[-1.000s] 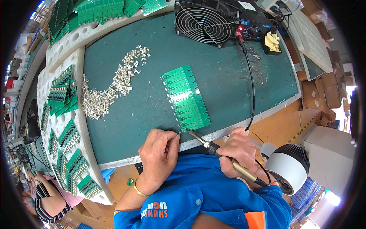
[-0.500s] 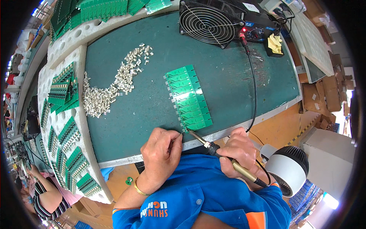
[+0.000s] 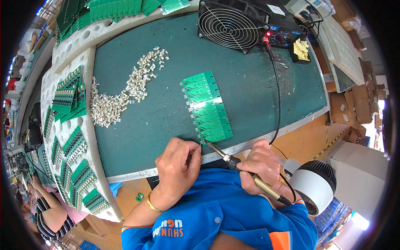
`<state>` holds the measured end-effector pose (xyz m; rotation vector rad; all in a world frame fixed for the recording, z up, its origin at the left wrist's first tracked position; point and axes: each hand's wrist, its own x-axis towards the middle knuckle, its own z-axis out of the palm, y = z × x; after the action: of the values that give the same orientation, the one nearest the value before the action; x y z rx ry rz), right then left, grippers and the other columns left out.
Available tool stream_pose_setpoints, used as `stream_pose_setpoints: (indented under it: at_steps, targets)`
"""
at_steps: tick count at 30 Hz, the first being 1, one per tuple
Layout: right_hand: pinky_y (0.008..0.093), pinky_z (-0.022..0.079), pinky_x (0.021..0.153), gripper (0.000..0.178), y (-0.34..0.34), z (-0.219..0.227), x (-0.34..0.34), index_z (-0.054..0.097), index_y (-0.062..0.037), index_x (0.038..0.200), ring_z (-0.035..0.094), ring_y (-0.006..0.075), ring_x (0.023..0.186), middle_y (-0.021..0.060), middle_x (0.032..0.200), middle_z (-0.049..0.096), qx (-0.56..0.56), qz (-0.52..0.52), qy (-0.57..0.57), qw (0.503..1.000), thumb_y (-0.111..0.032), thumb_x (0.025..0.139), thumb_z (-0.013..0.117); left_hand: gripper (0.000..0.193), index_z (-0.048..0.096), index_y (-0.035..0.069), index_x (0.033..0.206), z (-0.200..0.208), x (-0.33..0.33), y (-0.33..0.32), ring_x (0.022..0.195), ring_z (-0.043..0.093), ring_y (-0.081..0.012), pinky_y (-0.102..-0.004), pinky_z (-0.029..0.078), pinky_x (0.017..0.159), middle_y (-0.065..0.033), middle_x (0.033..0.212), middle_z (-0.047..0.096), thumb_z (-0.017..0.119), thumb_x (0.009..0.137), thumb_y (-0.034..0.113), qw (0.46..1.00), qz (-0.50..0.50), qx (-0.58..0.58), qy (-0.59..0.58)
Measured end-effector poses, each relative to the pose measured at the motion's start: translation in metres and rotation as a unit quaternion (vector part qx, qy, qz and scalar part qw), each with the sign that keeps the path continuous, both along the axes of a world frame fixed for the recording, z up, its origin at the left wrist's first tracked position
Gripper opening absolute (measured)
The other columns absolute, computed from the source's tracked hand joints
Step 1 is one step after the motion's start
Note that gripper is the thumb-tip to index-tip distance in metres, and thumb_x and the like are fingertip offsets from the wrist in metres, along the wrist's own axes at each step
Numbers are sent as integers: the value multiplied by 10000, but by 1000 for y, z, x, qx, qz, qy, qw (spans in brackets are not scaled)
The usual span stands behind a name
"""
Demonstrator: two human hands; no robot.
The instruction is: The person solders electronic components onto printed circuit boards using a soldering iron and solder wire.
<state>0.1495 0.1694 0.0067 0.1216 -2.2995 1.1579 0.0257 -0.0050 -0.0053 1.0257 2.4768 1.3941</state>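
Note:
A panel of joined green circuit boards [image 3: 207,106] lies on the green mat, with small pin connectors along its left edge. My right hand [image 3: 261,166] is wrapped around the handle of a soldering iron [image 3: 266,187]. The iron's tip rests at the panel's near left corner. Close beside that corner, my left hand [image 3: 178,161] is closed in a pinch on a thin strand of solder wire, mostly hidden by the fingers. Left of the panel lies a curved heap of small white connectors [image 3: 109,107].
A black fan unit [image 3: 229,26] and a soldering station [image 3: 280,37] stand at the back, with yellow sponge [image 3: 301,50] beside them. The iron's cable [image 3: 276,96] crosses the right side. White foam [image 3: 66,137] at left carries several finished boards. A white fan [image 3: 312,187] is at lower right.
My left hand has shifted slightly to the right, toward the iron's tip. The right hand and soldering iron hold nearly the same place at the panel's corner.

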Motion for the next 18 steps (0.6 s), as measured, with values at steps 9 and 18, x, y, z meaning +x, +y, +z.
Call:
stream_pose_setpoints:
  at_steps: [9, 18]
  targets:
    - [340, 406, 615, 264, 0, 0, 2, 630, -76, 894, 518, 194, 523, 15, 615, 569, 9, -1, -10, 1000, -28, 642, 691, 108, 619, 12, 778, -2, 1, 0, 546, 554, -133, -259, 428, 465, -73, 690, 557, 700, 754, -56, 1000, -1, 1, -7]
    - [339, 402, 619, 251, -1, 1, 2, 629, -73, 887, 523, 196, 538, 16, 621, 574, 4, -1, -8, 1000, -28, 646, 685, 108, 619, 13, 778, -1, 0, 1, 542, 558, -143, -262, 428, 462, -76, 689, 556, 702, 756, -53, 1000, -3, -4, -9]
